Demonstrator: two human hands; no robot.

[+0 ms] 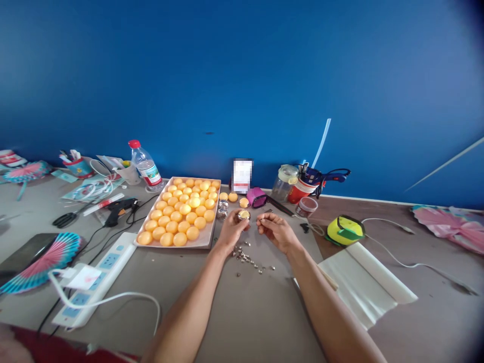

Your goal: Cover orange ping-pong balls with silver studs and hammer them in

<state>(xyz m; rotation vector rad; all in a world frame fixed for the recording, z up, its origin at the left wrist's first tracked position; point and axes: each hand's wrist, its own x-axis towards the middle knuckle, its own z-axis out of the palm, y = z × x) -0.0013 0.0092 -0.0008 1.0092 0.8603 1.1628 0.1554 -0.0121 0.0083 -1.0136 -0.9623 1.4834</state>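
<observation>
In my left hand (232, 232) is an orange ping-pong ball (244, 215), its sides partly covered with shiny silver studs. The fingers wrap round it from the left. My right hand (275, 229) is just to the right, thumb and fingertips pinched together; whatever they hold is too small to make out. Below and between both hands, several loose silver studs (245, 258) are scattered on the grey table (260, 317). Two silver-covered balls (223, 208) sit behind my left hand, near a few bare orange balls (233, 197).
A white tray (209, 241) full of orange balls stands left. Farther left are a power strip (109, 275), a glue gun (117, 212) and a water bottle (147, 169). A purple roll (257, 197), glass jar (283, 184), yellow-green roll (345, 230) and pale sheet (370, 287) lie right.
</observation>
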